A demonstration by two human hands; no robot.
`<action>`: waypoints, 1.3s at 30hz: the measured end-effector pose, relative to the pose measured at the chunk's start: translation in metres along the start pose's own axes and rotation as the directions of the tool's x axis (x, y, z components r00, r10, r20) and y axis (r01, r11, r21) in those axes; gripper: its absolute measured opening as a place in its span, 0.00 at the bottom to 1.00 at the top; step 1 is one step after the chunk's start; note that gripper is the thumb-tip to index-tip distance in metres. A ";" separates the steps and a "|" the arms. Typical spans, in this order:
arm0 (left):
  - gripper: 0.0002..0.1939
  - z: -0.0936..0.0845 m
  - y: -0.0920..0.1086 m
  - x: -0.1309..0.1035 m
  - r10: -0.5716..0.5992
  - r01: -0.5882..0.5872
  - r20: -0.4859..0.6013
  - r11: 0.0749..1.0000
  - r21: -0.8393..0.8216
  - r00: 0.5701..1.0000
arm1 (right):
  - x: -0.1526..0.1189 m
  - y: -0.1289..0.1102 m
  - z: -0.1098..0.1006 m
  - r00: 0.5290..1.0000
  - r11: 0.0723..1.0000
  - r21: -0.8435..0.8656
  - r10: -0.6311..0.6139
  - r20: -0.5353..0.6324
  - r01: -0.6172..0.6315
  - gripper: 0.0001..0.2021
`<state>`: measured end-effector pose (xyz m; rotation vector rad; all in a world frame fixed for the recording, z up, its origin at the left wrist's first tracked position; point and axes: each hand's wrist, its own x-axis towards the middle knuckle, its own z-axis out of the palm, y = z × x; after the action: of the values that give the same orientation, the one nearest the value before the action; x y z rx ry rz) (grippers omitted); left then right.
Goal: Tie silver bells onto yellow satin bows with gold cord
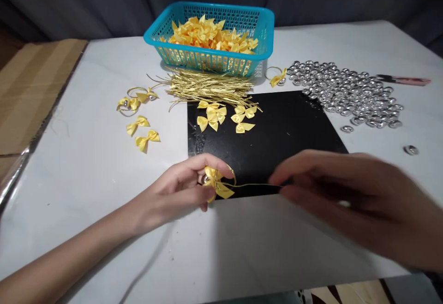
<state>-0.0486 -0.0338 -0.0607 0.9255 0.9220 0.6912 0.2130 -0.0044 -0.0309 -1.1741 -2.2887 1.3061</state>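
Observation:
My left hand (188, 181) is closed around a yellow ribbon bow (223, 189), near the front edge of a black mat (270, 133). A silver bell-like bead (205, 179) shows beside the bow, partly covered by my fingers. From the bow a thin gold cord (252, 184) runs taut to the right. Its other end is pinched between the thumb and forefinger of my right hand (342, 193), which is blurred. Several loose yellow bows (212, 116) lie at the mat's back left.
Behind the mat lies a pile of gold cords (207, 86), with a blue basket (214, 56) of yellow bows beyond. Silver beads (346, 89) and pliers (404, 80) are at right. More bows (147, 141) and finished-looking bow loops (133, 103) lie left. Cardboard (38, 87) borders the table.

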 end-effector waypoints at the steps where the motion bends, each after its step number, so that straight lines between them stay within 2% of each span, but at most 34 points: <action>1: 0.10 0.000 0.000 -0.001 -0.020 0.020 0.014 1.000 -0.004 1.000 | 0.008 -0.008 0.009 0.997 0.998 0.027 -0.065 0.046 0.063 0.06; 3: 0.11 0.001 -0.001 -0.002 -0.035 0.036 0.041 0.999 -0.017 0.999 | 0.021 -0.019 0.027 0.993 0.993 0.077 -0.095 0.064 0.090 0.07; 7: 0.11 0.004 -0.004 -0.002 -0.010 0.012 0.035 0.998 -0.069 0.999 | 0.029 -0.022 0.051 0.999 0.985 0.170 -0.016 -0.045 0.023 0.07; 11: 0.15 0.005 -0.005 -0.003 -0.027 0.028 0.032 0.999 -0.029 0.999 | 0.026 -0.018 0.059 0.978 0.988 0.153 0.000 -0.211 0.032 0.05; 13: 0.19 0.004 -0.007 -0.005 -0.010 0.009 0.045 1.000 0.014 0.999 | 0.025 -0.017 0.061 0.966 0.989 0.132 -0.027 -0.256 0.062 0.02; 14: 0.20 0.004 -0.008 -0.006 0.002 -0.004 0.054 0.999 0.038 0.999 | 0.025 -0.017 0.062 0.966 0.990 0.124 -0.038 -0.256 0.072 0.04; 18: 0.23 0.000 -0.015 -0.007 0.056 -0.069 0.101 0.990 0.126 0.993 | 0.024 -0.015 0.064 0.970 0.989 0.096 -0.090 -0.225 0.114 0.05; 23: 0.20 -0.001 -0.016 -0.006 0.100 -0.114 0.089 0.979 0.168 0.991 | 0.022 -0.015 0.062 0.973 0.982 0.066 -0.167 -0.162 0.180 0.03; 26: 0.19 0.000 -0.014 -0.005 0.080 -0.092 0.080 0.982 0.168 0.994 | 0.022 -0.017 0.059 0.969 0.971 0.065 -0.225 -0.101 0.232 0.03; 30: 0.17 0.003 -0.011 -0.006 0.047 -0.055 0.066 0.990 0.132 0.997 | 0.024 -0.019 0.058 0.970 0.969 0.079 -0.230 -0.078 0.236 0.04; 34: 0.14 0.006 -0.010 -0.006 -0.065 0.065 0.043 0.998 -0.007 0.997 | 0.024 -0.018 0.058 0.974 0.968 0.113 -0.215 -0.078 0.223 0.05; 36: 0.13 0.007 -0.009 -0.006 -0.109 0.110 0.028 0.992 -0.057 0.994 | 0.024 -0.018 0.056 0.977 0.965 0.151 -0.211 -0.028 0.213 0.06; 39: 0.14 0.008 -0.007 -0.004 -0.095 0.096 0.026 0.992 -0.083 0.995 | 0.022 -0.020 0.052 0.975 0.952 0.244 -0.207 0.076 0.183 0.07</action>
<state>-0.0430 -0.0434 -0.0634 0.8076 0.9055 0.6324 0.1588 -0.0246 -0.0479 -0.7992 -2.1760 1.5382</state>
